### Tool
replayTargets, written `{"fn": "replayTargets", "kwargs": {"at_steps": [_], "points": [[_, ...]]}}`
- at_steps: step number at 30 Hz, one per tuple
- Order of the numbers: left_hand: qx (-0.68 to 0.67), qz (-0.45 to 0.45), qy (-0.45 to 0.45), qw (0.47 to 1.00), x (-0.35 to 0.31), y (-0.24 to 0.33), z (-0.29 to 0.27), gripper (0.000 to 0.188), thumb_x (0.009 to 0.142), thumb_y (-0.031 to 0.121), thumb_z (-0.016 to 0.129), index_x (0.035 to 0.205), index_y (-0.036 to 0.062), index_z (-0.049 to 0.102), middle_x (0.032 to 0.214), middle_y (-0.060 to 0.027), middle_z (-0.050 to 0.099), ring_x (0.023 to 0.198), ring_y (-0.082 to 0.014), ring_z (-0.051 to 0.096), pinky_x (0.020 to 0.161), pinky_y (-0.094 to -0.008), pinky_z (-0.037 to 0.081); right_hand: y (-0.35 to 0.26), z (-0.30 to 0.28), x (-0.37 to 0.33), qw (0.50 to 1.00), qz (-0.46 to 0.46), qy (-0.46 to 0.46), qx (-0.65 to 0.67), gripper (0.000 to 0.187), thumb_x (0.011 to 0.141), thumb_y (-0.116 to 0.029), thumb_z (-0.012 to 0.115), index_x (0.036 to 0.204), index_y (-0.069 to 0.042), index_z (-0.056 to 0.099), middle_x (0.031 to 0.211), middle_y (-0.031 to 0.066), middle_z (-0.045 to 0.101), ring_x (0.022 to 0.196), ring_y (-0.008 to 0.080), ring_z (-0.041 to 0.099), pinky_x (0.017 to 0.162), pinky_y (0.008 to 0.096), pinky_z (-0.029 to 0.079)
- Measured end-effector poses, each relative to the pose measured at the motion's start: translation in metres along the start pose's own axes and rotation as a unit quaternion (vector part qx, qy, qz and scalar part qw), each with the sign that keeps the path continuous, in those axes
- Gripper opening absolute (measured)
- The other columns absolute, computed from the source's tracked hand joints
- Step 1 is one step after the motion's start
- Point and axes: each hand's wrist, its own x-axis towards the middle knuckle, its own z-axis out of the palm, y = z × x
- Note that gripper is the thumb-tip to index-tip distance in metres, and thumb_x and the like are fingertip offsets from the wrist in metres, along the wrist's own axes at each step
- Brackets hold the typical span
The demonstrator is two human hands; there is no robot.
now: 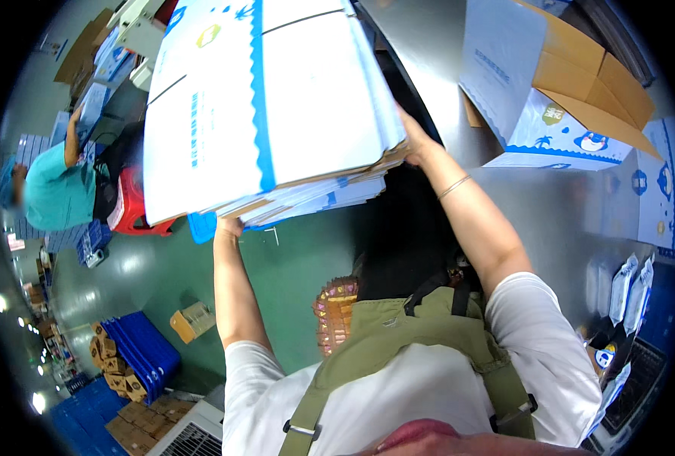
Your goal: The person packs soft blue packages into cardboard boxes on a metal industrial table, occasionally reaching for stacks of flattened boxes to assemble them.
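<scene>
A thick stack of flattened white cartons point(318, 91) with blue wavy printing fills the upper middle. Dark straps run across its top. My left hand point(229, 226) is under the stack's near edge, its fingers mostly hidden by the cardboard. At the stack's right side, my right hand point(415, 142) is closed on the edge, with the fingertips out of sight. Part of a blue plastic bin point(201, 228) shows below the stack's near left corner. Whether the stack rests on anything, I cannot tell.
On the metal table point(497, 209) to my right stands an open printed carton point(573, 99), with white packets point(627, 292) nearer me. A co-worker in a teal shirt point(64, 190) sits left on a red stool point(134, 205). Blue crates point(141, 353) and small brown boxes point(113, 365) lie lower left.
</scene>
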Motion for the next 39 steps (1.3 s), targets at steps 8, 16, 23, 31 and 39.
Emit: {"fn": "replayTargets", "kwargs": {"at_steps": [8,16,23,31,39], "points": [[-0.033,-0.032,0.011,0.999,-0.016,0.022,0.022,0.040,0.091,0.039,0.049,0.119,0.0117,0.055,0.117,-0.0084,0.060,0.109,-0.0263,0.056,0.093,-0.0446,0.045,0.053,-0.003,0.003,0.986,-0.128,0.104,-0.033,0.064,0.097,-0.046,0.043,0.142,-0.001,0.034,0.144,0.0123,0.039,0.130,0.0223,0.038,0.108,0.0292,0.028],[-0.037,-0.021,0.033,0.999,-0.024,0.017,0.018,0.042,0.091,0.040,0.048,0.122,0.0113,0.053,0.120,-0.0088,0.058,0.112,-0.0264,0.054,0.095,-0.0453,0.043,0.035,-0.025,0.061,0.961,0.068,0.231,0.133,0.077,0.085,-0.050,0.056,0.141,-0.004,0.032,0.146,0.0210,0.026,0.133,0.0341,0.026,0.107,0.0442,0.021],[-0.069,-0.027,0.061,0.995,-0.062,-0.013,-0.004,0.043,0.092,0.040,0.048,0.124,0.0108,0.051,0.122,-0.0092,0.057,0.114,-0.0264,0.052,0.096,-0.0460,0.042,0.062,-0.041,0.123,0.953,0.031,0.288,0.089,0.056,0.089,-0.039,0.057,0.129,-0.002,0.045,0.116,0.0175,0.059,0.101,0.0290,0.059,0.086,0.0405,0.048],[-0.077,-0.042,0.097,0.991,-0.082,-0.031,-0.016,0.045,0.092,0.040,0.047,0.126,0.0103,0.049,0.125,-0.0096,0.055,0.116,-0.0265,0.050,0.097,-0.0467,0.040,0.077,-0.057,0.142,0.979,0.040,0.145,0.139,0.077,0.089,-0.041,0.055,0.149,-0.010,0.019,0.149,0.0151,0.029,0.130,0.0279,0.038,0.100,0.0376,0.039],[-0.070,-0.055,0.118,0.989,-0.087,-0.033,-0.014,0.047,0.093,0.040,0.046,0.129,0.0099,0.047,0.128,-0.0100,0.052,0.118,-0.0265,0.048,0.099,-0.0475,0.038,0.068,-0.090,0.154,0.998,0.033,0.029,0.035,0.079,0.090,-0.045,0.050,0.149,-0.005,0.015,0.154,0.0165,0.017,0.138,0.0250,0.024,0.112,0.0354,0.022]]}}
